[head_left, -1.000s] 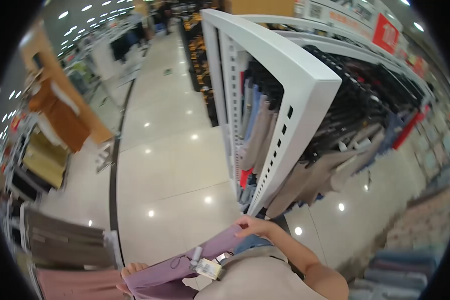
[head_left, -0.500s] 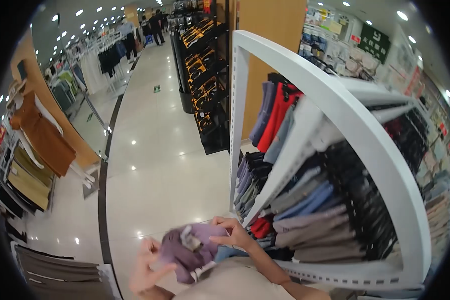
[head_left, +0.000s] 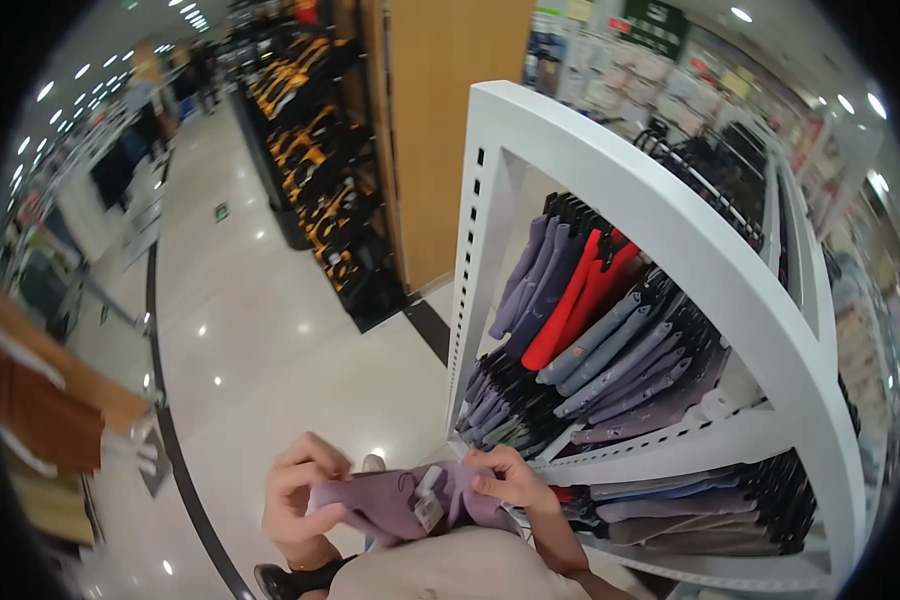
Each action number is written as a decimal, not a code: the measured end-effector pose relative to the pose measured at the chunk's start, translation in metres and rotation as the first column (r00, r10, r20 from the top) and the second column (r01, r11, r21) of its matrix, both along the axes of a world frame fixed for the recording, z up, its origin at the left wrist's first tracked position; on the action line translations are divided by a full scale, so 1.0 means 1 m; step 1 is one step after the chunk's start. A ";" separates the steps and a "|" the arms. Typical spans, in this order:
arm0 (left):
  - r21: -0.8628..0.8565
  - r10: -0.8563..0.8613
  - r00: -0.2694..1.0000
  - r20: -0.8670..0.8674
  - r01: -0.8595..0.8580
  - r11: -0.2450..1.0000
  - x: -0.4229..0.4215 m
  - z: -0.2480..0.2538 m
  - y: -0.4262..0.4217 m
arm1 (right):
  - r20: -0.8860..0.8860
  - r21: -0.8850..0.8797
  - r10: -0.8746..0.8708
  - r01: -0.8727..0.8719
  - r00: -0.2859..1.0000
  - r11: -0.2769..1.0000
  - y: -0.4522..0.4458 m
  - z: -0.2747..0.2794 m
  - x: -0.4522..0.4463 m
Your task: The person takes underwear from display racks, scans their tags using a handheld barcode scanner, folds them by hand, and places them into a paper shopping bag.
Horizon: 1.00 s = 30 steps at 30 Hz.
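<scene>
Presently, a purple garment [head_left: 380,508] is held up near the person's body, spread crosswise between two bare hands. At the right hand [head_left: 515,480], the grip is closed: the edge of the cloth is pinched, with the thumb laid over the front and the fingers set at the upper edge. At the left hand [head_left: 305,490], the grip is seen partly spread, the fingers being curled above and the thumb placed below; the left end of the garment is received between them, though whether it is firmly clamped cannot be told. The garment is thus located directly between both grips, its middle sagging slightly. A paper label [head_left: 429,514] is borne on its front, right of centre; the print cannot be read.

To the right, a white rack [head_left: 485,130] is noted, on which red garments [head_left: 570,320] are hung beside purple and blue-grey ones. On the far left of the rack, a black display stand [head_left: 315,160] with orange-marked goods is placed against a wooden column [head_left: 460,100].
</scene>
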<state>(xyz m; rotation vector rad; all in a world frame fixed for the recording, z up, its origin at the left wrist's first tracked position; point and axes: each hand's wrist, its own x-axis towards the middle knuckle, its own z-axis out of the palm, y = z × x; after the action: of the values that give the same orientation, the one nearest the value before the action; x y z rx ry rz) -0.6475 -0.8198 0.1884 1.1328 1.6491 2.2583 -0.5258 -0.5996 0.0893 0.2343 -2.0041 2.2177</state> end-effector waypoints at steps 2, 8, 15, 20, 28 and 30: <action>0.243 -0.037 0.991 0.132 0.003 0.970 -0.034 -0.006 -0.001 | 0.017 -0.043 -0.077 0.077 0.997 0.996 -0.003 -0.012 -0.021; 0.145 -0.269 0.942 0.200 0.243 0.959 -0.169 -0.030 -0.044 | 0.408 -0.637 -0.315 0.515 0.857 0.574 -0.022 -0.090 -0.109; 0.184 -0.463 0.795 0.391 0.425 0.886 -0.286 -0.017 -0.018 | 0.537 -0.654 -0.198 0.553 0.820 0.516 -0.038 -0.146 -0.283; 0.285 -0.335 0.805 0.490 0.216 0.934 -0.332 -0.014 0.032 | 0.425 -0.597 -0.394 0.580 0.815 0.554 0.034 -0.104 -0.362; -0.569 -0.791 0.604 0.101 0.687 0.452 -0.429 -0.017 0.148 | 0.148 -0.483 -0.966 0.868 0.214 0.118 0.247 0.031 -0.379; -0.676 -0.786 0.614 0.072 0.609 0.414 -0.438 -0.020 0.190 | -0.227 -0.505 -0.935 0.787 0.274 0.353 0.303 0.052 -0.371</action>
<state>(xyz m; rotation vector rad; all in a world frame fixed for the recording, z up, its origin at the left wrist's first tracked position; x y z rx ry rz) -1.0851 -0.6294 0.1683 1.5406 1.4002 0.9005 -0.8971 -0.2962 0.1414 -0.3021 -1.0011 1.4123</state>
